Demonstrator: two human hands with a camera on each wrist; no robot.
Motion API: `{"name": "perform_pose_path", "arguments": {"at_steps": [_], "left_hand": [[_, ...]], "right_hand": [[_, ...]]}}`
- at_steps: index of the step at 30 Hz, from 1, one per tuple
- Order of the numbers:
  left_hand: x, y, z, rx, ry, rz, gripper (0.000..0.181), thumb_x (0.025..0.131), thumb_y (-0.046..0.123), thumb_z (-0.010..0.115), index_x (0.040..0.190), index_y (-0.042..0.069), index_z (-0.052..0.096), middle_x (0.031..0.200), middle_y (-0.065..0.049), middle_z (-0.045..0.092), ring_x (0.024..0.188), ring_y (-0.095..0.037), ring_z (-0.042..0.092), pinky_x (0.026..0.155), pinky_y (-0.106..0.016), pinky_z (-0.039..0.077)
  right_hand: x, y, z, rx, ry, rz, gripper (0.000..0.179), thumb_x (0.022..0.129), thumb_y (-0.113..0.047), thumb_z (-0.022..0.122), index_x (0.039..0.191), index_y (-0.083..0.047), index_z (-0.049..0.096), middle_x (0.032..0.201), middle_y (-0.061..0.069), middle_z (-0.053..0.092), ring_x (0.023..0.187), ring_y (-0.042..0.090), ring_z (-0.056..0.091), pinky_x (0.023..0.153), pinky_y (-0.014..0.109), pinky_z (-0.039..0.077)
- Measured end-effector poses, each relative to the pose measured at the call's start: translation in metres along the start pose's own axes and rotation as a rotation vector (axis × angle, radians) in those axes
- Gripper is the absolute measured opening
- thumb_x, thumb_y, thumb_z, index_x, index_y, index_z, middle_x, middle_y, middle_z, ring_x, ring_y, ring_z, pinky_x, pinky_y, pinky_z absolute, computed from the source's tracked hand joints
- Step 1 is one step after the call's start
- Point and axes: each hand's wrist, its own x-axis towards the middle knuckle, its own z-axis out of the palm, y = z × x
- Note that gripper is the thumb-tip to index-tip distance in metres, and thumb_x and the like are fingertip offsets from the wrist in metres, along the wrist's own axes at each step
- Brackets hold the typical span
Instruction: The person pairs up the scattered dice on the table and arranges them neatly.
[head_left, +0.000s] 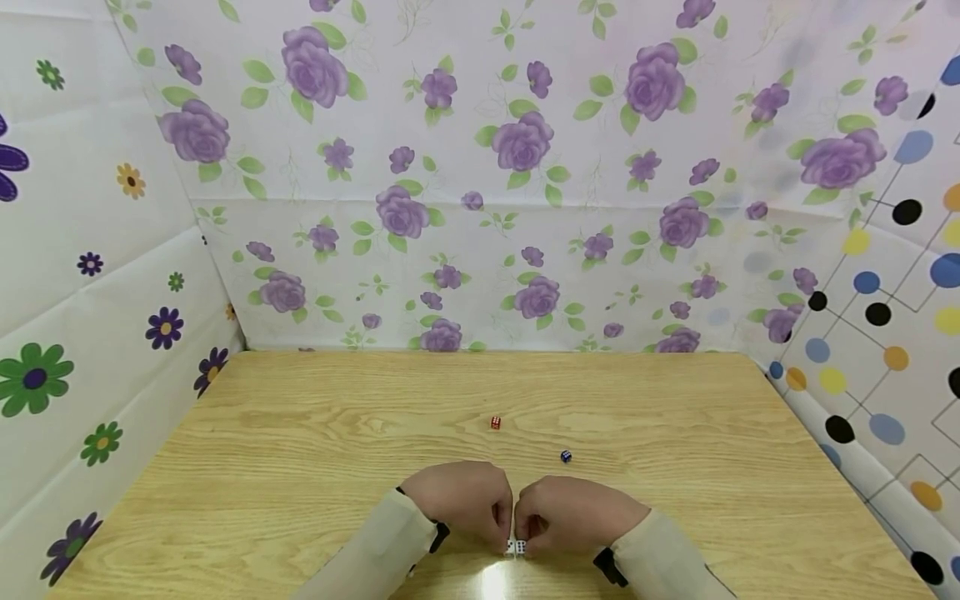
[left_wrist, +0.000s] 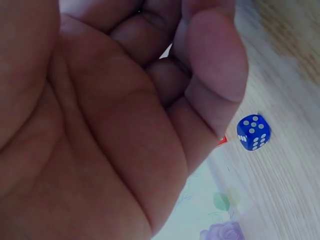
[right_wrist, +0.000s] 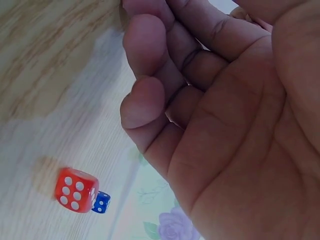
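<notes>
My left white die [head_left: 510,547] and right white die [head_left: 521,547] sit side by side at the desk [head_left: 337,417] right in front of me. Probably light, hard, kinda slick, so I'd grab opposite faces. Left fingers [left_wrist: 217,55] pinch one, right fingers [right_wrist: 145,45] the other, barely parted.

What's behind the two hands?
Beyond the left hand and right hand are a red die and a blue die on the table, then a flowery cloth. Whatever the hands cover can't be seen.
</notes>
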Motion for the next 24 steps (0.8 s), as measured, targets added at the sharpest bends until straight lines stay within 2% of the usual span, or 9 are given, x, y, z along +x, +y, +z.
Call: {"name": "perform_pose_path", "arguments": {"at_steps": [12,24], "left_hand": [[0.0013,-0.0013,-0.0001,0.003,-0.009,0.005,0.017,0.072,0.023,0.080,0.062,0.030,0.068,0.063,0.025,0.057,0.059,0.003,0.053,0.057,-0.016,0.045],[-0.0015,-0.0021,-0.0026,-0.013,-0.011,0.026,0.014,0.074,0.026,0.079,0.065,0.031,0.069,0.065,0.025,0.058,0.062,0.005,0.054,0.059,-0.016,0.045]], "right_hand": [[0.0006,-0.0028,-0.0020,-0.033,0.031,-0.043,0.009,0.080,-0.018,0.074,0.079,-0.024,0.068,0.075,-0.022,0.054,0.066,-0.008,0.049,0.061,0.011,0.042],[-0.0020,-0.0025,-0.0044,-0.026,0.027,-0.045,0.007,0.080,-0.019,0.074,0.081,-0.024,0.070,0.079,-0.021,0.058,0.070,-0.009,0.052,0.064,0.010,0.043]]}}
